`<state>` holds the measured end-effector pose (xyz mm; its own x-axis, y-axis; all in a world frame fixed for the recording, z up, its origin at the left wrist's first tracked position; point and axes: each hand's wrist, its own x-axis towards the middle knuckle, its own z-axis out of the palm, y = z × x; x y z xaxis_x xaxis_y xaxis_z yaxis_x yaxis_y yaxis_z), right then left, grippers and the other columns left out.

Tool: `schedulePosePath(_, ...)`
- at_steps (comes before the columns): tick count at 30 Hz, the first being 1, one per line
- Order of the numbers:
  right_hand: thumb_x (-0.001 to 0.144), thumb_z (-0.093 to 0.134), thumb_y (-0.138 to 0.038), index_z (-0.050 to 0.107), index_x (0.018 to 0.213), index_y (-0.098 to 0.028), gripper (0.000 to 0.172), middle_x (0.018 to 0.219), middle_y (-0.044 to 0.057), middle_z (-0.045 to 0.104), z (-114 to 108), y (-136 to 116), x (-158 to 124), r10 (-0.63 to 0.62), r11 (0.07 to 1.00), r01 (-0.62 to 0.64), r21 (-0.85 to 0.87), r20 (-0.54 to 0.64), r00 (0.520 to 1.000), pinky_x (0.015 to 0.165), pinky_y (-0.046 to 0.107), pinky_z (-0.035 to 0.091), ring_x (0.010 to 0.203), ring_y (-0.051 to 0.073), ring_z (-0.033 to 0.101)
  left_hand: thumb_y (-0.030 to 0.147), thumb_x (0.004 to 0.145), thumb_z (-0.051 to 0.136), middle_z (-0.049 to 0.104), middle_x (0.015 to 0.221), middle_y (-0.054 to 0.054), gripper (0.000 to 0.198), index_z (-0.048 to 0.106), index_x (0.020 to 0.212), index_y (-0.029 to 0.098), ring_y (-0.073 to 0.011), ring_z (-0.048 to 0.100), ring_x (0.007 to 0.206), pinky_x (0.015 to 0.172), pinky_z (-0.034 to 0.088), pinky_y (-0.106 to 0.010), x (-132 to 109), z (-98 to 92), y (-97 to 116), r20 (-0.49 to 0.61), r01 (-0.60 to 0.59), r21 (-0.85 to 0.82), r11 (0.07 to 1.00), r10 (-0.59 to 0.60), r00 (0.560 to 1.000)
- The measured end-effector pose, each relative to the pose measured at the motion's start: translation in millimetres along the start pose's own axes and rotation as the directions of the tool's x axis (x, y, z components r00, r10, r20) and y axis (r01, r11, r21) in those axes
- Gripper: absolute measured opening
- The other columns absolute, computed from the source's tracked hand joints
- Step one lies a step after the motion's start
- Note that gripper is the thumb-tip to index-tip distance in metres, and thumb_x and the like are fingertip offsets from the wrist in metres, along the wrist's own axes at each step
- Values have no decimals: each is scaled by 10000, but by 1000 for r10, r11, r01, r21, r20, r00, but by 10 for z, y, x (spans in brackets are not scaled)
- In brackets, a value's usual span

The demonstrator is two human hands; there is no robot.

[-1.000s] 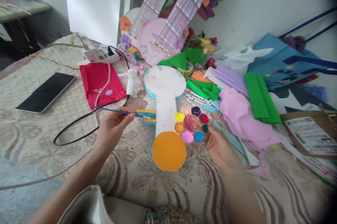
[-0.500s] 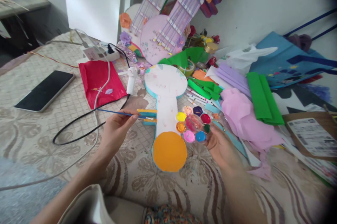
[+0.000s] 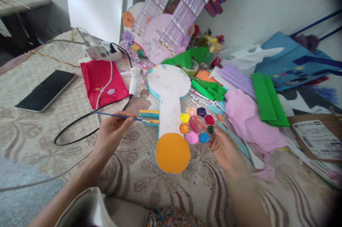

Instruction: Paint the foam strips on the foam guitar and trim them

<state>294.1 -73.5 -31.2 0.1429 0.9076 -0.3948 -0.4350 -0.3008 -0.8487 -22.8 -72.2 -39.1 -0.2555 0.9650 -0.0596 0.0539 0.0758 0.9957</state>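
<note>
At the far left of the frame a dark phone (image 3: 46, 91) lies on the worktop (image 3: 73, 132), and red paper (image 3: 107, 81) lies to its right. Just left of centre, the left hand (image 3: 113, 129) has its grip closed in a pinch, thumb against fingers, around the blue handle of a paintbrush (image 3: 103, 113). The brush slants slightly down to the right; its tip is at the lower of two orange-topped prongs (image 3: 150, 113), though whether it touches cannot be told. The prongs jut from the flat cutout (image 3: 170, 109), which lies in the centre of the frame, white with a round top and an orange disc at its lower end. Right of centre, the right hand (image 3: 226, 150) keeps a partly curled grip on the right edge of a paint palette (image 3: 197, 124), its coloured wells facing up beside the cutout. Crumpled pink sheeting (image 3: 248, 123) lies farther right.
</note>
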Motion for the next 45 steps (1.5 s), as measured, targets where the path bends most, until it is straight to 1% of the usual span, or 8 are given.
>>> schedulePosePath(7, 687, 761, -301, 691, 827, -235, 170, 788, -42, 727, -6, 10, 5, 4, 1000, -4, -9, 10, 1000, 471, 212, 515, 588, 125, 650, 356, 740, 731, 720, 822, -26, 187, 682, 851, 215, -194, 661, 812, 743, 499, -287, -15, -123, 5, -69, 6, 0, 1000, -6, 998)
schedulePosePath(11, 702, 750, -310, 691, 833, -226, 167, 815, -28, 731, -3, 2, -1, 7, 1000, -6, -22, 37, 999, 471, 210, 509, 600, 126, 653, 357, 745, 727, 710, 811, -21, 183, 676, 845, 212, -191, 652, 804, 764, 498, -299, -7, -60, 21, -53, 6, -19, 1000, -7, 999)
schedulePosePath(16, 685, 759, -287, 687, 823, -225, 167, 774, -29, 729, 1, -3, -6, 3, 1000, -3, -3, 6, 1000, 478, 213, 515, 591, 127, 652, 373, 733, 732, 719, 834, -39, 221, 663, 837, 191, -210, 657, 840, 793, 504, -327, 29, 96, 22, 10, 0, -44, 999, 0, 1000)
schedulePosePath(20, 690, 753, -288, 688, 819, -234, 154, 781, -27, 735, -3, -1, -7, -1, 1000, 1, 3, 3, 1000, 483, 225, 520, 586, 137, 657, 366, 734, 726, 719, 861, -48, 221, 664, 844, 184, -212, 658, 860, 806, 501, -325, 49, 158, 20, 33, -1, -48, 999, 2, 999)
schedulePosePath(25, 704, 744, -288, 687, 802, -236, 125, 789, -35, 732, 1, -3, -12, -2, 1000, 2, -3, 24, 1000, 470, 212, 511, 575, 126, 651, 355, 742, 717, 719, 848, -45, 201, 663, 841, 190, -210, 664, 849, 797, 506, -326, 54, 175, 10, 43, -7, -50, 999, 10, 999)
schedulePosePath(36, 681, 760, -301, 677, 783, -232, 148, 789, -36, 728, 12, -3, -9, -2, 1000, 2, -7, 12, 1000, 475, 211, 508, 579, 123, 649, 351, 734, 721, 720, 848, -44, 197, 660, 827, 188, -212, 668, 861, 819, 510, -335, 50, 194, 31, 51, -24, -68, 997, 28, 998)
schedulePosePath(40, 688, 753, -294, 686, 802, -235, 145, 803, -37, 731, -3, 3, -3, -4, 1000, 4, -11, 5, 1000, 472, 214, 505, 590, 127, 652, 368, 731, 718, 718, 830, -49, 205, 662, 814, 188, -223, 670, 843, 797, 516, -345, 56, 197, 33, 57, -20, -35, 999, 22, 998)
schedulePosePath(45, 692, 752, -295, 694, 832, -231, 164, 788, -29, 734, -9, 10, 0, -16, 1000, 16, -15, -6, 1000, 472, 216, 499, 575, 128, 650, 365, 736, 716, 716, 824, -45, 201, 671, 826, 191, -221, 669, 861, 783, 512, -319, 57, 162, 40, 42, -26, -1, 1000, 26, 999)
